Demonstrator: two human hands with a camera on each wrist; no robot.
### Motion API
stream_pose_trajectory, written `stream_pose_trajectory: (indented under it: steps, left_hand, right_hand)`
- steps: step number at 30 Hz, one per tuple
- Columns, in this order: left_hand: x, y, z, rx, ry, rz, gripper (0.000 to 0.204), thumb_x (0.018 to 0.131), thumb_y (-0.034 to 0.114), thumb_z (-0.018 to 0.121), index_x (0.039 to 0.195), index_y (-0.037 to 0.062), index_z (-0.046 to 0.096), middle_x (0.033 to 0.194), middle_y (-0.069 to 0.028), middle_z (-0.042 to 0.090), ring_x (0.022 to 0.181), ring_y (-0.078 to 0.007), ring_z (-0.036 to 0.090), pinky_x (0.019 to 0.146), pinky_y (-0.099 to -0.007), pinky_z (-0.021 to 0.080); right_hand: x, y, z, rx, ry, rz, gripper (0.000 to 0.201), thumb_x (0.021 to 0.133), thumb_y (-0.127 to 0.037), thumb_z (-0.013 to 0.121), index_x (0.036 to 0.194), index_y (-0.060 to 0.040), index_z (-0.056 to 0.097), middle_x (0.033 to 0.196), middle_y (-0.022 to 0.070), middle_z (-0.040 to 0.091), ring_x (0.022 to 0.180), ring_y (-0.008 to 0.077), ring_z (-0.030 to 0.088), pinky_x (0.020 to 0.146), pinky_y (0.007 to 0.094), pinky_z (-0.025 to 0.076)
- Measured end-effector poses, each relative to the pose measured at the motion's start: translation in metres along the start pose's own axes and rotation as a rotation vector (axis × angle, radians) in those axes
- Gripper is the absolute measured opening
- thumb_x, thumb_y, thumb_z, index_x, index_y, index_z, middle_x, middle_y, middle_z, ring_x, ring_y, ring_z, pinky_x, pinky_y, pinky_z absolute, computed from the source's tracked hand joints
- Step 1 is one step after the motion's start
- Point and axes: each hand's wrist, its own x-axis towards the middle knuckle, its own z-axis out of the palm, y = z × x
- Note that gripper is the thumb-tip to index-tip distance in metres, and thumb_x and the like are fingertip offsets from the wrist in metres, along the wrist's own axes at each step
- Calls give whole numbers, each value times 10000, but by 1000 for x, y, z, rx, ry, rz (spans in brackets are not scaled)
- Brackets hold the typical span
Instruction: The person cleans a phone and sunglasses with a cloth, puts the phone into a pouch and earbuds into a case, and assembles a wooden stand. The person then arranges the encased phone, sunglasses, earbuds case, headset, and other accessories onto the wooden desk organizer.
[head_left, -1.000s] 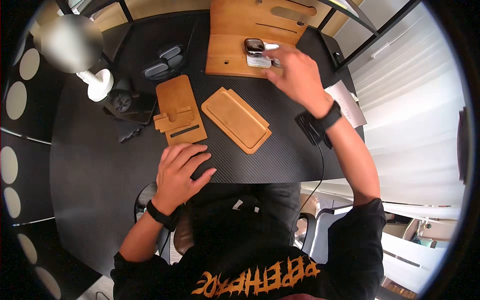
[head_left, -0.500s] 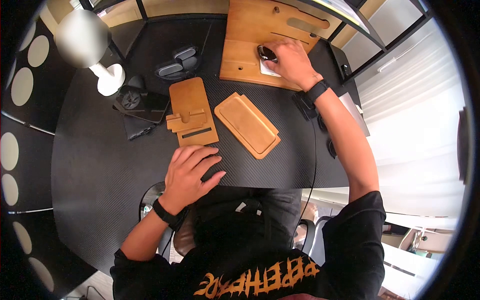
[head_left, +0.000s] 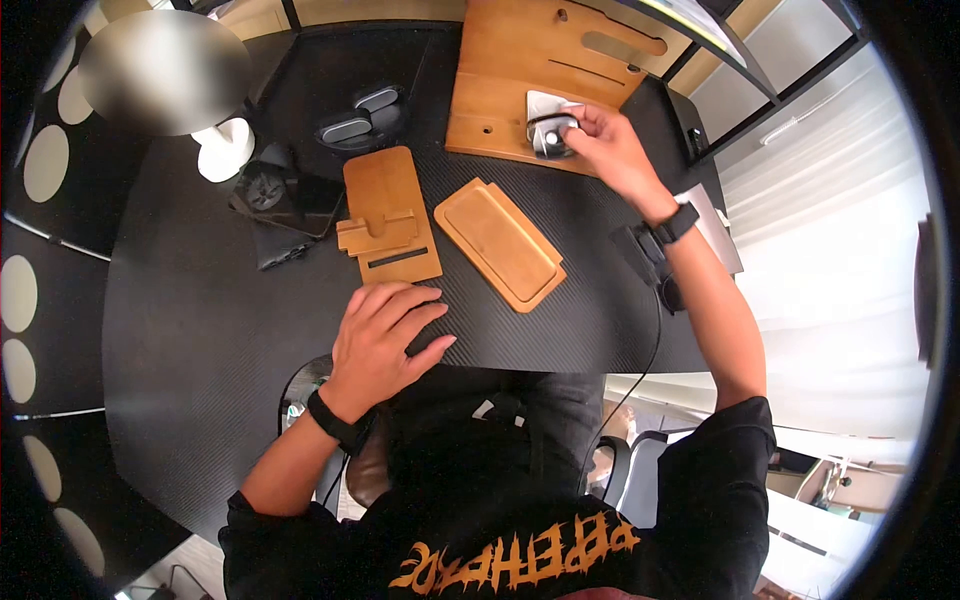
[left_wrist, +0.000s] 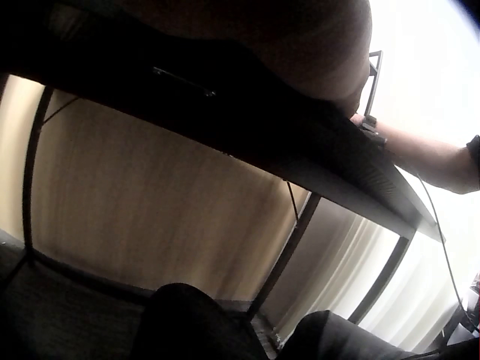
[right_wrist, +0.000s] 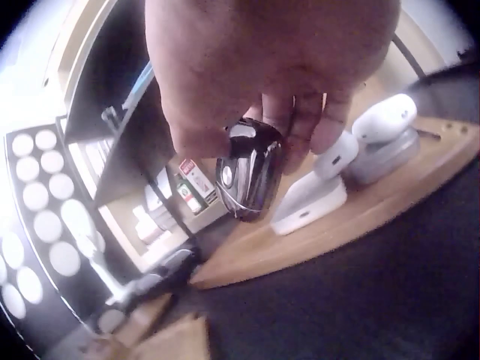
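My right hand (head_left: 618, 155) pinches a glossy black earbud case (right_wrist: 250, 171) between thumb and fingers, over the front part of a wooden board (head_left: 487, 105). In the right wrist view the case is rounded, with a thin pale seam low on it. Below and beside it on the board are white rounded cases (right_wrist: 315, 201), partly covered by the fingers in the head view. My left hand (head_left: 385, 335) rests at the desk's front edge, fingers loosely bent around nothing. Nearest to it lies a wooden phone stand (head_left: 385, 190) with a slot, beside a shallow wooden tray (head_left: 500, 245).
A white round-based lamp (head_left: 226, 150) stands at the back left, near a dark glossy device (head_left: 285, 195). Two grey-topped oblong pieces (head_left: 360, 117) lie behind the phone stand. Black shelf posts rise at the back right. A cable (head_left: 655, 340) hangs from the right wrist across the desk.
My right hand reached onto the dark case on the board, took hold of it, and has now drawn it slightly forward, tilting it. The left hand keeps its place.
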Motion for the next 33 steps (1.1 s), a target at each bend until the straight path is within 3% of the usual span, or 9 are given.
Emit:
stream_pose_trajectory:
  steps: [1,3,7,9,12,17,23,27,33]
  left_hand:
    - [1,0,0,-5,-8,0,366,792,246,890,1097,79,775,1233,-49,740,1123,-285,672,967,-446,500]
    - [2,0,-1,1,-1,-17,421,784,257,900,1140,76,769,1242,-56,740,1121,-300,672,969,-451,504]
    - [4,5,0,-20,11,-78,585,760,326,925,1247,64,734,1248,-87,735,1129,-312,668,1002,-469,483]
    - [11,18,-3,111,67,-99,746,729,400,945,1335,50,684,1230,-114,729,1115,-315,666,1010,-472,450]
    - [19,36,0,52,82,-180,826,714,441,951,1377,48,654,1216,-125,724,1098,-308,664,995,-460,426]
    - [30,43,9,88,49,-102,716,721,405,946,1289,55,688,1191,-112,724,1072,-309,667,969,-447,424]
    - [61,49,21,57,52,53,589,704,340,923,1175,67,701,1134,-80,723,1023,-292,673,970,-439,428]
    - [84,51,28,7,29,166,561,691,335,901,1144,72,700,1087,-61,721,984,-274,681,967,-435,436]
    - [117,44,39,71,-11,177,528,722,358,883,1116,47,717,1048,-84,721,998,-295,679,1015,-457,430]
  right_hand:
    - [-16,-9,3,230,-53,152,364,994,-198,692,1283,23,696,1066,34,773,937,113,718,815,282,572]
    - [-39,-22,5,231,-183,274,321,1032,-193,683,1302,-19,683,1091,-8,753,890,55,660,740,220,529]
    - [-84,-42,25,364,-305,296,277,1040,-174,692,1275,-28,696,1034,-21,756,829,23,646,707,188,512]
    - [-99,-51,32,394,-390,321,278,1043,-168,691,1281,-24,694,1006,-16,757,796,22,646,700,181,511]
    - [-121,-65,47,530,-437,327,285,1034,-121,699,1265,44,678,1016,35,768,857,39,662,728,212,520]
    - [-137,-63,53,567,-523,322,317,1030,-109,699,1291,66,661,1001,40,765,858,47,647,723,234,505]
    - [-149,-56,23,468,-452,394,336,1043,-140,680,1335,27,665,989,0,737,825,34,632,739,213,518]
    - [-161,-55,2,506,-345,434,313,1041,-230,705,1257,-3,709,973,7,762,822,46,662,714,219,542]
    - [-162,-29,-38,309,-71,373,287,996,-167,706,1240,-15,709,1012,9,762,816,56,663,720,218,542]
